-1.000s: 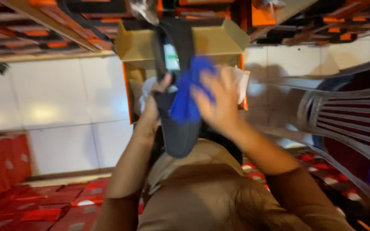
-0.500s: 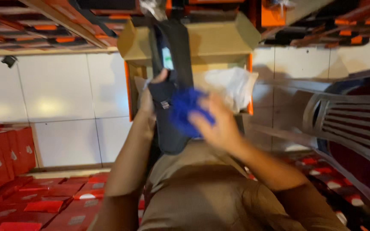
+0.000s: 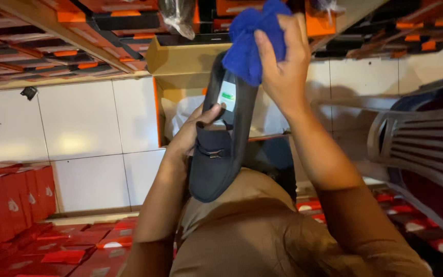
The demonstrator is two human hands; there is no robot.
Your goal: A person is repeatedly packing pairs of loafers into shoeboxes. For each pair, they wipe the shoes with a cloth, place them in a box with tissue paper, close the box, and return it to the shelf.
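A dark navy loafer (image 3: 220, 154) with a metal strap across its top is held up in front of me, toe toward my lap. My left hand (image 3: 197, 128) grips it at the middle, thumb inside the opening near a green and white sticker. My right hand (image 3: 283, 61) is shut on a bright blue cloth (image 3: 249, 43) and presses it against the heel end of the shoe. Behind the shoe stands an open cardboard shoe box (image 3: 180, 66) with orange edges and white tissue paper inside.
Red shoe boxes (image 3: 11, 200) are stacked at the left and lie across the floor. Shelves with orange and black boxes (image 3: 47, 46) run along the top. A dark plastic chair (image 3: 421, 154) stands at the right. White tiles (image 3: 78, 128) cover the floor.
My right hand has carried the blue cloth from the middle of the shoe up to its heel end. The left hand keeps its grip.
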